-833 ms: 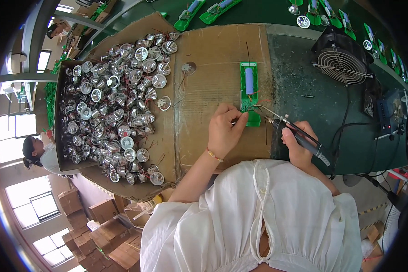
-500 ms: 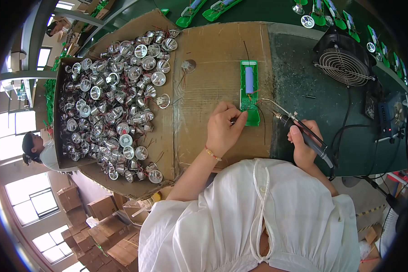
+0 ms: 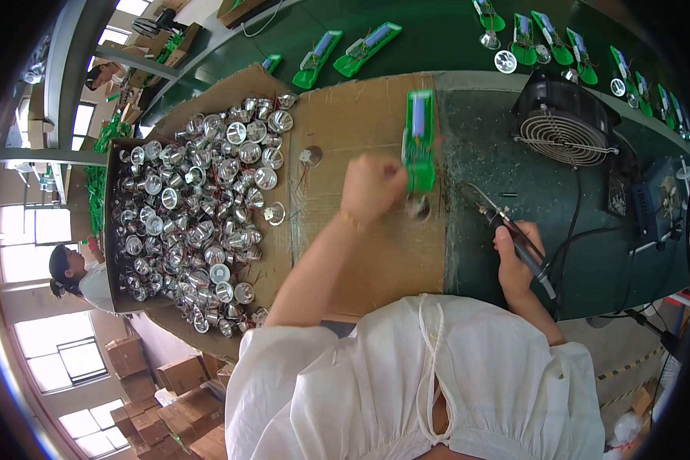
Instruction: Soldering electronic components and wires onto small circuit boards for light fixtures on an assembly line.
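Note:
On the cardboard sheet lies a green plastic lamp housing [image 3: 420, 172] holding a purple-blue battery cell [image 3: 418, 115] and a small circuit board. A shiny reflector cup [image 3: 418, 207] sits at the housing's near end. My left hand [image 3: 372, 188] is beside the housing's left edge, its fingers curled but smeared by motion; whether it grips anything does not show. My right hand [image 3: 520, 257] is wrapped round a soldering iron [image 3: 523, 249] with a black handle. The iron's tip points up and left, apart from the housing, over the dark green mat.
A large cardboard box [image 3: 115, 230] at left is heaped with reflector cups [image 3: 192, 199] with wires. Loose cups lie on the cardboard sheet [image 3: 345, 268]. A black fan [image 3: 566, 126] and a blue soldering station [image 3: 662, 207] stand at right. Assembled lamp housings [image 3: 368, 50] line the back.
The iron's tip has drawn back from the circuit board. My left hand has left its pinch over the board. A reflector cup now shows at the housing's near end. The whole view has shifted.

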`<state>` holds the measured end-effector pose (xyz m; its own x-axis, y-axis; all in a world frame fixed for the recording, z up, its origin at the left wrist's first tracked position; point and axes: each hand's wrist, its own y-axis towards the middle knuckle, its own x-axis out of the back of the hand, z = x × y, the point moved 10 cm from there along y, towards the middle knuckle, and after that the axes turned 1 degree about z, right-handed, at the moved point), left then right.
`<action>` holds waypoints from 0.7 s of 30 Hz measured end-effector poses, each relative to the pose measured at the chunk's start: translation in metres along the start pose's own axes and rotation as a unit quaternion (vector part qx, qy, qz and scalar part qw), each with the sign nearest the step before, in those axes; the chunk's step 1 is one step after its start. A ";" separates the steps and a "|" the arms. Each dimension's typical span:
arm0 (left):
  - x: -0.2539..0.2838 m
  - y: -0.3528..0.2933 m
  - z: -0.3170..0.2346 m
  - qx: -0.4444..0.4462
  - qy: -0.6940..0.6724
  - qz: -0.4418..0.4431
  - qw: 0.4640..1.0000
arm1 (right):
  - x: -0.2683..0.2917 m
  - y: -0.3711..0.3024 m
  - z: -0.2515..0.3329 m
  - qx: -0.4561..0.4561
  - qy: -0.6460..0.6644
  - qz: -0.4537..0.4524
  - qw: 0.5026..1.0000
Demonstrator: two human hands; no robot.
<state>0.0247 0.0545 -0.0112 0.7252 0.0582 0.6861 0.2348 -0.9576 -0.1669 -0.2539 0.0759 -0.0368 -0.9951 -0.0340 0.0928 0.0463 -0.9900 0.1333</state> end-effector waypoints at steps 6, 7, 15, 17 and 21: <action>0.082 0.145 -0.022 -0.129 0.120 -0.324 0.929 | -0.004 -0.004 -0.001 -0.019 -0.012 0.005 1.000; 0.089 0.155 -0.021 -0.119 0.162 -0.318 0.927 | -0.004 -0.004 -0.003 -0.022 -0.009 0.005 1.000; 0.085 0.148 0.006 -0.006 0.255 -0.135 0.957 | -0.011 0.002 0.011 0.002 -0.008 0.044 0.999; 0.075 0.104 -0.008 -0.089 0.268 -0.150 0.947 | -0.006 0.001 0.010 0.003 -0.021 0.031 0.999; 0.038 -0.014 -0.022 -0.075 0.245 -0.123 0.959 | -0.001 0.001 -0.005 -0.017 -0.007 0.016 1.000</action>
<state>0.0346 0.0636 0.0328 0.2602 0.1839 0.9479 0.2379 -0.9637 0.1217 -0.2535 0.0747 -0.0414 -0.9919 -0.0632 0.1101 0.0740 -0.9925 0.0971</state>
